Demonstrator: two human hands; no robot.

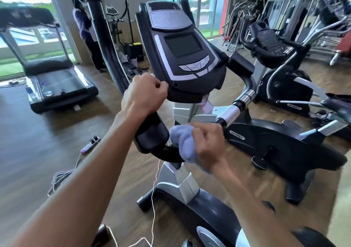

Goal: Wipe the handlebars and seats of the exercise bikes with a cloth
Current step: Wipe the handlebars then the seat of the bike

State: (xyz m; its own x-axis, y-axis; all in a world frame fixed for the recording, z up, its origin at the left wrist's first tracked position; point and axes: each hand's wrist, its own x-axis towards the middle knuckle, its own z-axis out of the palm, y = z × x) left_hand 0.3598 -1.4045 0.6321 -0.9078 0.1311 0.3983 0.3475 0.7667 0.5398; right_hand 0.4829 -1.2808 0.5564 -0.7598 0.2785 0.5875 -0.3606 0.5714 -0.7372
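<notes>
Two bare forearms reach forward over the bike [191, 188], and both hands are busy. Nearest, the right hand [206, 148] is clenched around a bunched pale blue cloth [181, 142], which bulges out to the left of the fist and touches the dark lower curve of the handlebar [152, 134], just right of its padded rest. A little farther on, the left hand [144, 96] has its fingers curled by the console's near left edge, seemingly gripping the upper part of the same left bar, though the bar under the palm is hidden. That bar's long axis runs away and up from the cloth, past the left hand and on to the tall black grip [106, 43] rising at left. Judged from this, the right hand is the one placed to wipe, and its stroke would have to travel along that axis toward the left hand, which may then need to shift clear. The console [182, 53] sits between the bars; the right-side bar with its silver sleeves [231, 114] lies beyond the cloth to the right, untouched by either hand. No seat of this bike is in view. Farther off stand a second bike [273, 53], a treadmill [53, 79] at left, and a person [85, 30] by the windows
</notes>
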